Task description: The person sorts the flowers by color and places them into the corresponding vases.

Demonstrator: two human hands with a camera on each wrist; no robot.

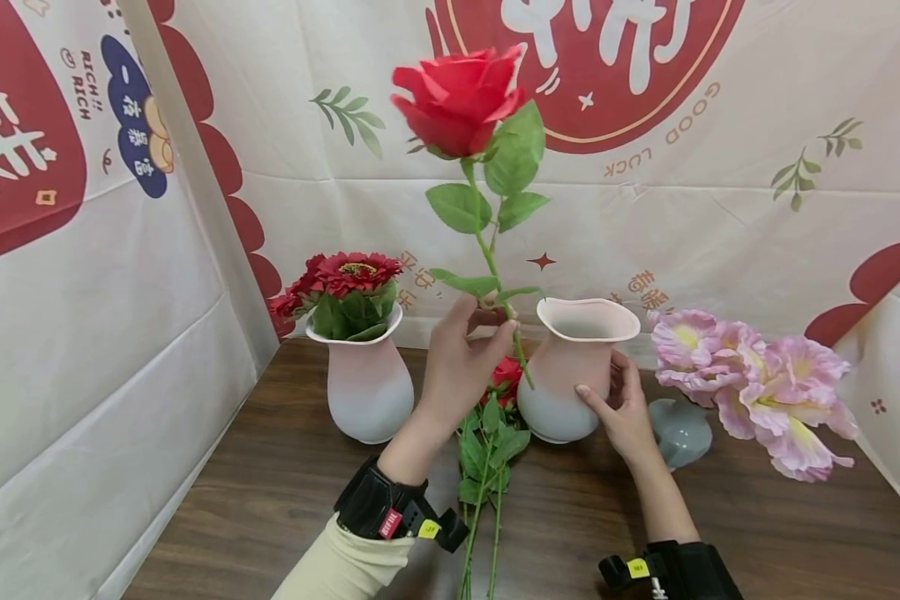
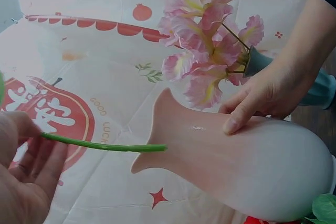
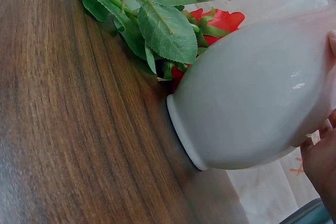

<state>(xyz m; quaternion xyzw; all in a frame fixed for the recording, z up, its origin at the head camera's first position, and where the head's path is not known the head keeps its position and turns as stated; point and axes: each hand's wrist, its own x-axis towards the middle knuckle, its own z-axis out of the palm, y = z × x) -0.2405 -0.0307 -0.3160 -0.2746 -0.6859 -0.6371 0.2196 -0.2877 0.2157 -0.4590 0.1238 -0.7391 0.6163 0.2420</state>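
My left hand [image 1: 461, 358] pinches the green stem of a tall red rose [image 1: 461, 100], holding it upright above the table. In the left wrist view the bare stem end [image 2: 131, 148] hangs in front of the flared rim of a pink-and-white vase [image 2: 252, 156]; the head view shows its mouth unfilled. My right hand [image 1: 622, 408] grips that vase [image 1: 562, 375] by its right side, thumb in front, fingers behind. The vase's base stands on the wooden table in the right wrist view. More red roses [image 1: 487, 450] lie on the table between my forearms, their blooms partly behind the left hand.
To the left stands a matching vase [image 1: 367, 383] holding dark red flowers [image 1: 352, 275]. A blue-grey vase [image 1: 678, 433] with pink flowers [image 1: 757, 383] is at the right, close to my right hand. Printed cloth [image 1: 682, 217] hangs behind the wooden table [image 1: 255, 500].
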